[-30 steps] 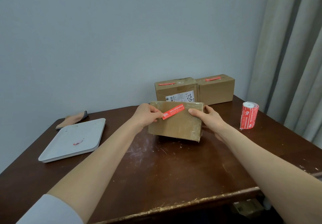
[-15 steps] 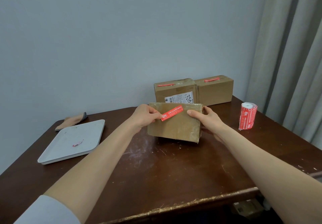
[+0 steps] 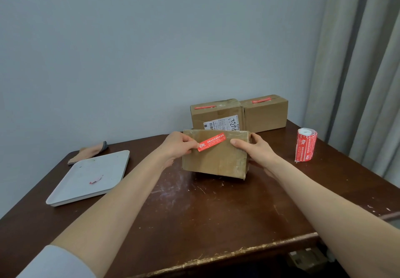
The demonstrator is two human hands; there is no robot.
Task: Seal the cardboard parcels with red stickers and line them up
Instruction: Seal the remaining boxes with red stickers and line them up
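At the centre of the scratched dark-brown wooden table (image 3: 194,217), a flat brown cardboard parcel (image 3: 216,165) is held with its broad face turned towards the camera; I cannot tell whether its lower edge rests on the table. The left grip (image 3: 176,148) pinches the 9 o'clock end of a long red paper sticker (image 3: 211,145) printed in white, which lies slanted across the parcel's upper face. The right grip (image 3: 257,151) grasps the parcel's 3 o'clock side, with the thumb on the front just beside the sticker's other end and the fingers behind.

Towards 12 o'clock, against the wall, two taller brown cardboard boxes (image 3: 216,115) (image 3: 267,114) stand touching side by side, each with a red strip on top, so they look sealed and lined up. A red-and-white roll of stickers (image 3: 305,144) stands upright at 2 o'clock. A pale grey square tray (image 3: 71,193) with a small red scrap lies at 9 o'clock, and a tan cloth (image 3: 89,151) beyond it at 10 o'clock.

The step in hand seems to be sticking the seal on the third parcel. Next, the sticker probably needs laying over the flap seam and smoothing flat from one end, with the parcel steadied. The parcel would then go beside the other two.
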